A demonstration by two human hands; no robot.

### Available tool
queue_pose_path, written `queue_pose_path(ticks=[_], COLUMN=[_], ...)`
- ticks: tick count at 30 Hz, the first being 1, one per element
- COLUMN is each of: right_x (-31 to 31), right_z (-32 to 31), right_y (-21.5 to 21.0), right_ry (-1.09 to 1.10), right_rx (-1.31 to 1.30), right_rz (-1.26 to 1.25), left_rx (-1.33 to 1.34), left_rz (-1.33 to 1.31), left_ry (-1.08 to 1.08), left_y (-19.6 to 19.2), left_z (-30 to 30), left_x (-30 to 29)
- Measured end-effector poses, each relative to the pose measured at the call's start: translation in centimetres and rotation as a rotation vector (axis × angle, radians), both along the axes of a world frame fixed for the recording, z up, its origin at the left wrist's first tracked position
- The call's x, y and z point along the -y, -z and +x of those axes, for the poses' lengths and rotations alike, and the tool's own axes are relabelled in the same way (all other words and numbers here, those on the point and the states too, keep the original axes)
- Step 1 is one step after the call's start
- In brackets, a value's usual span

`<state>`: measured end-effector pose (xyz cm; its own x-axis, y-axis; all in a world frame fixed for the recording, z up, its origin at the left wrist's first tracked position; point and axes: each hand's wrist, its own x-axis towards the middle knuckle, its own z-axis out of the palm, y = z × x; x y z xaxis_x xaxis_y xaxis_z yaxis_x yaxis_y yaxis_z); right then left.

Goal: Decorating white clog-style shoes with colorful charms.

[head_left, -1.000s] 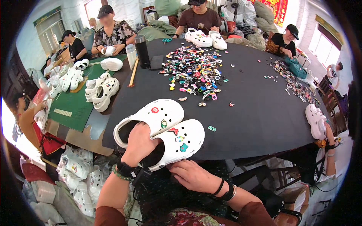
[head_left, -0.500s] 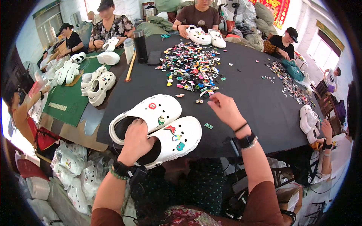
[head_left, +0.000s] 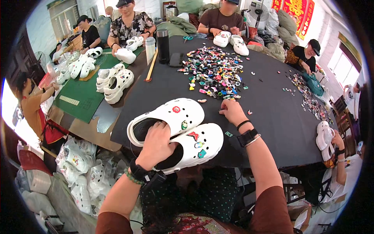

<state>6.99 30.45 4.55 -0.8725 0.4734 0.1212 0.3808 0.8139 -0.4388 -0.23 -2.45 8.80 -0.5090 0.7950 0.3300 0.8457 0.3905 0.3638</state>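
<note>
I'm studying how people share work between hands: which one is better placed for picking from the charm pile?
Likely the right hand: it is close to the near edge of the charm pile and clear of the white clogs. The left hand is tucked into their openings, farther from the pile.

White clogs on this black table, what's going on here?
The person's left hand reaches into the openings of a pair of white clogs on the black table. Five colourful charms show on the clogs. The right hand is low over the table, near a heap of loose charms, fingers bunched; whether they hold one is unclear. Across the table, a co-worker sits behind another white pair.
</note>
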Motion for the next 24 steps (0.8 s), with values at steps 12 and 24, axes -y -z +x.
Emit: queue_pose_path(ticks=[12, 24], right_x=[7.0, 10.2], right_z=[-1.2, -3.6], right_y=[-9.5, -9.5], right_ry=[-0.655, -0.858], right_rx=[-0.147, -0.045], right_rz=[-0.174, 0.150], left_rx=[0.059, 0.059], left_rz=[0.033, 0.032], left_ry=[0.046, 0.076], left_y=[0.9, 0.8], left_z=[-0.8, -0.4], left_x=[0.1, 0.1])
